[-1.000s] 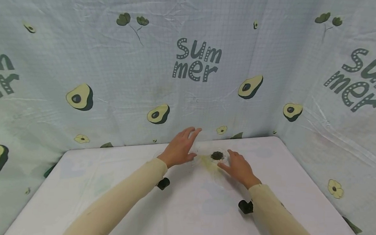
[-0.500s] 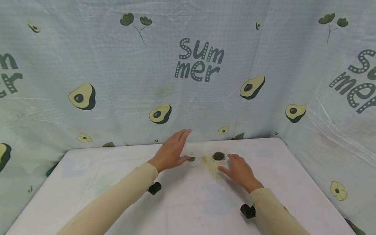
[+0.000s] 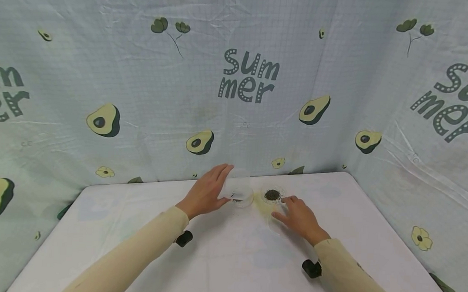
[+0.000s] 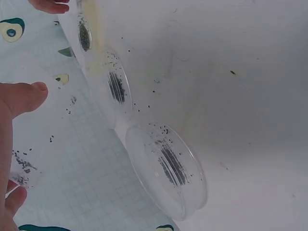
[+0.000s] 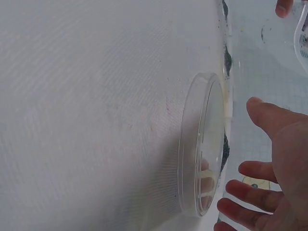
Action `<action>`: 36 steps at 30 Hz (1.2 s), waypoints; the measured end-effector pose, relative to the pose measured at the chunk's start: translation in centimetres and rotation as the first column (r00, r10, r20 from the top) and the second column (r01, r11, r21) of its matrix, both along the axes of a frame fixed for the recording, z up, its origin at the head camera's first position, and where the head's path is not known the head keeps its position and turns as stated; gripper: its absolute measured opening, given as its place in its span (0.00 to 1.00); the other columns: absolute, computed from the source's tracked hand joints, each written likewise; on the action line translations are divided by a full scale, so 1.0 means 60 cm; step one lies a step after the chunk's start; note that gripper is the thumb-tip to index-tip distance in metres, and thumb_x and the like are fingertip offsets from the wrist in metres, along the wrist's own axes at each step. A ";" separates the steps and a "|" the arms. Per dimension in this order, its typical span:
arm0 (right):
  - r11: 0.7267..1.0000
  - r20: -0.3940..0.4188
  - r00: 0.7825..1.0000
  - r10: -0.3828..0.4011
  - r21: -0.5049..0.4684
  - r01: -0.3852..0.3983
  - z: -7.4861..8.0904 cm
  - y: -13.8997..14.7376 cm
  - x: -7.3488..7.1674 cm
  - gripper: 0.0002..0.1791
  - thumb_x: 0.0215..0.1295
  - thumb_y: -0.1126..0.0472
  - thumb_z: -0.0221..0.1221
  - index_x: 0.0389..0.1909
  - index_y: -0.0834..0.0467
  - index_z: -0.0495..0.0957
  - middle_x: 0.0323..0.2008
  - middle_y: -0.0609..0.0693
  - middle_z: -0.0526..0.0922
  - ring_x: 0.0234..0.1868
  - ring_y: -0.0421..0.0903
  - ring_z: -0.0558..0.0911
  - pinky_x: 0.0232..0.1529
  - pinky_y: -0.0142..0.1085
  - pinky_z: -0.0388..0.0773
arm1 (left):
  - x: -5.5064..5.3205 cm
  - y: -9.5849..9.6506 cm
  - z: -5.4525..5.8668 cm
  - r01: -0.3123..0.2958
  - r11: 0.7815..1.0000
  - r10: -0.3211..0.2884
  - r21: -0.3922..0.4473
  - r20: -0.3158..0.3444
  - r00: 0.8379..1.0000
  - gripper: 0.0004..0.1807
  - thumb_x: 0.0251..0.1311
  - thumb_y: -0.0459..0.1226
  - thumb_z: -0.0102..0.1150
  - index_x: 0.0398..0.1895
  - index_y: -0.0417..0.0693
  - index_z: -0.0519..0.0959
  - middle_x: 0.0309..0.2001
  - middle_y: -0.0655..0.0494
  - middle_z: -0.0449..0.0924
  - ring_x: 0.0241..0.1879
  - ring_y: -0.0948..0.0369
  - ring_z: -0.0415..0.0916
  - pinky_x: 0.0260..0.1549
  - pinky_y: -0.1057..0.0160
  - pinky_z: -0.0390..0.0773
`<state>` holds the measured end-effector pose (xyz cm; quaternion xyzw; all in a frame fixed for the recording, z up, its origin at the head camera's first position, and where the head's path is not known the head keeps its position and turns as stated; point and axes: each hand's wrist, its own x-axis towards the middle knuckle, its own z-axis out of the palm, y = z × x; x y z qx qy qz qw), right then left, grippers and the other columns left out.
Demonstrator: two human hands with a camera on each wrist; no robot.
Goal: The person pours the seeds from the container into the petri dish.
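Observation:
My left hand (image 3: pixel 208 193) holds a clear petri dish lid (image 4: pixel 23 168) tilted up between thumb and fingers, with dark specks clinging to it. Below and beside it on the table stands a clear petri dish (image 4: pixel 197 168) with dark granules inside. Another clear dish (image 4: pixel 126 89) is further along in the left wrist view. To the right lies a small heap of dark granules (image 3: pixel 272 194) in a clear dish, right by the fingertips of my right hand (image 3: pixel 299 219). The right fingers are loosely bent and hold nothing. An upright-rimmed clear dish (image 5: pixel 185 154) lies close to that hand.
A pale yellow patch (image 3: pixel 260 206) lies between the dishes. Loose dark specks (image 4: pixel 136 105) are scattered on the white table (image 3: pixel 229 259). Behind stands an avocado-printed curtain (image 3: pixel 157 99), close to the table's back edge.
My left hand has moved left and slightly down, taking the clear lid with it, and the granules in the dish below came into view. The right hand stays almost in place.

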<state>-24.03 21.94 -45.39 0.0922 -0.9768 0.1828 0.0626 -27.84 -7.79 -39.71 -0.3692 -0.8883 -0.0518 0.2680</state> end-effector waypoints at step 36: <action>0.996 0.053 0.996 0.071 0.048 -0.073 -0.007 -0.010 0.035 0.43 0.49 0.41 0.70 0.62 0.60 0.71 0.62 0.61 0.73 0.62 0.60 0.73 0.60 0.56 0.72 | 0.028 -0.090 -0.014 -0.022 0.996 0.021 0.086 0.018 1.000 0.54 0.43 0.46 0.77 0.70 0.39 0.55 0.63 0.42 0.68 0.62 0.50 0.71 0.61 0.53 0.74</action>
